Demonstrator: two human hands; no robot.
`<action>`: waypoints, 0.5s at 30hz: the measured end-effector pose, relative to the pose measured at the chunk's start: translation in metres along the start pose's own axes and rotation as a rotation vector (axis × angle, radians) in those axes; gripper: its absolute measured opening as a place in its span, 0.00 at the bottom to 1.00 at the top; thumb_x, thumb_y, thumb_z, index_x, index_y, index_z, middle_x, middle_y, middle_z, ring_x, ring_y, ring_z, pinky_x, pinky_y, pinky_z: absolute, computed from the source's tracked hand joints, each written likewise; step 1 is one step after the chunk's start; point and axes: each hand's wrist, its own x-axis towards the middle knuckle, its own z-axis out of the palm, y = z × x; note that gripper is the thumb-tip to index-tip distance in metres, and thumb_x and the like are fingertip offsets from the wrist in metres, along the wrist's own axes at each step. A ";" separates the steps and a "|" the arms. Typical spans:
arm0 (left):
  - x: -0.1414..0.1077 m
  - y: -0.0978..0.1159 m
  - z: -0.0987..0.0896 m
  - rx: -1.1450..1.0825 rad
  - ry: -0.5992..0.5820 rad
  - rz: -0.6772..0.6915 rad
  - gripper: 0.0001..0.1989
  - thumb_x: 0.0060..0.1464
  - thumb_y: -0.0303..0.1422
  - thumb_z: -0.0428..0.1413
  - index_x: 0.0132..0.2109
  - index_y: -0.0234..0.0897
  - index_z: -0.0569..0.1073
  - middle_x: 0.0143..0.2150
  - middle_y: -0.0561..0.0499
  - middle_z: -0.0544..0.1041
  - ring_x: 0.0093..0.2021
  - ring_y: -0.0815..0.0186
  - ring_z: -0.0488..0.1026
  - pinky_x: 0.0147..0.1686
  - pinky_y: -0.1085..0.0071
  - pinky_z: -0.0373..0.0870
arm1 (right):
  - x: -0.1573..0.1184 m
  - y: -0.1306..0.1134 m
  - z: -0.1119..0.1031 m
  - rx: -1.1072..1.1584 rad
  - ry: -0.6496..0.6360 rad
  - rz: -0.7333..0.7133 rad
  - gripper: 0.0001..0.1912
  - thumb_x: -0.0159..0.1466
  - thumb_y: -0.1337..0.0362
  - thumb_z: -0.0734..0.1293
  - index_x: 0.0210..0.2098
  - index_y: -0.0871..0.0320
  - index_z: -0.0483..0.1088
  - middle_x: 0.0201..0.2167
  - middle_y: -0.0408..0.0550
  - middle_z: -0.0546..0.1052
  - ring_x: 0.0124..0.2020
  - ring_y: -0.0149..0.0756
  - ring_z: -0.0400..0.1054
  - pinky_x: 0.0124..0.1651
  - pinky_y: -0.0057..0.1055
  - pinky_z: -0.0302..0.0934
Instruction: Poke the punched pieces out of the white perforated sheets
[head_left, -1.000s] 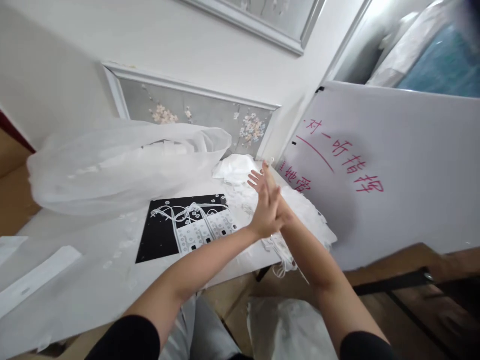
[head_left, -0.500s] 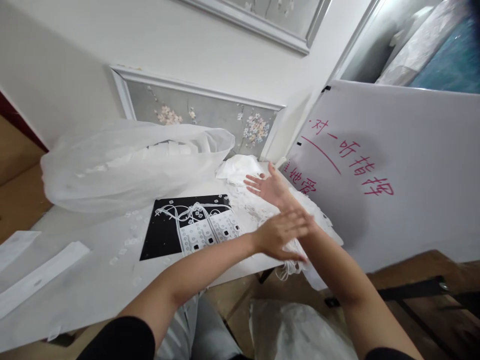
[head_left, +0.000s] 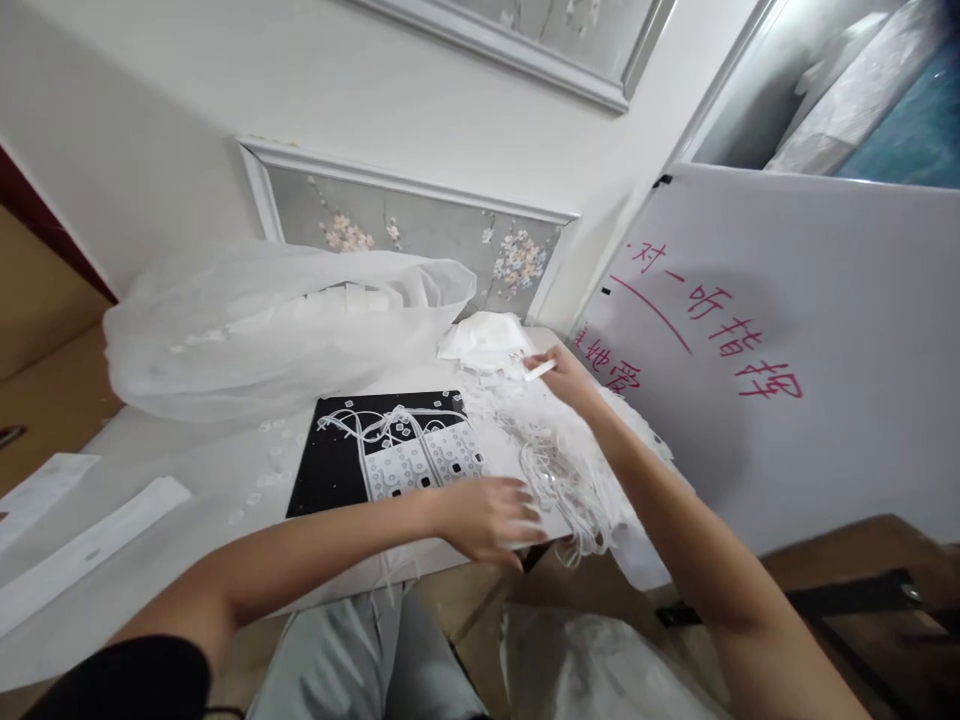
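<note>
My right hand (head_left: 556,372) is pinched on a small white strip (head_left: 540,370) at the far end of a heap of white pieces. Just behind it lies a white pile of thin sheets (head_left: 484,340). Slightly blurred, my left hand (head_left: 491,518) is held out with its fingers apart above the table's near edge and holds nothing visible. Beyond that hand is a black board (head_left: 326,470) carrying pale printed cards (head_left: 405,467) and looped white cords (head_left: 360,425). A tangle of white cords (head_left: 555,480) lies between my two arms and hangs over the edge.
A large translucent bag (head_left: 247,340) rests at the back left of the table. Long white strips (head_left: 97,545) lie at the left. To the right leans a whiteboard (head_left: 787,270) with red writing. Another plastic bag (head_left: 592,660) is below the table edge.
My hands have come apart. The left has moved left and down toward the table edge, while the right has closed on a small white strip at the heap.
</note>
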 end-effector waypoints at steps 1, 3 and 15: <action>-0.031 -0.008 -0.005 0.009 0.070 -0.256 0.22 0.66 0.50 0.45 0.63 0.55 0.69 0.61 0.56 0.74 0.65 0.60 0.67 0.69 0.66 0.60 | -0.004 0.008 0.012 -0.066 -0.070 0.003 0.25 0.58 0.41 0.70 0.37 0.56 0.64 0.39 0.51 0.80 0.41 0.44 0.74 0.41 0.36 0.65; -0.092 -0.031 -0.021 0.081 0.236 -0.728 0.24 0.69 0.45 0.41 0.65 0.43 0.66 0.62 0.46 0.72 0.63 0.53 0.68 0.65 0.55 0.64 | -0.014 0.023 0.044 -0.151 -0.218 -0.036 0.21 0.60 0.45 0.70 0.36 0.55 0.64 0.37 0.50 0.80 0.38 0.42 0.74 0.39 0.33 0.63; -0.205 -0.072 -0.067 0.212 0.005 -1.459 0.17 0.69 0.39 0.41 0.51 0.38 0.71 0.44 0.39 0.79 0.47 0.50 0.76 0.46 0.58 0.69 | -0.007 0.019 0.173 -0.193 -0.366 -0.289 0.07 0.62 0.68 0.65 0.34 0.53 0.59 0.31 0.43 0.78 0.32 0.36 0.71 0.37 0.28 0.58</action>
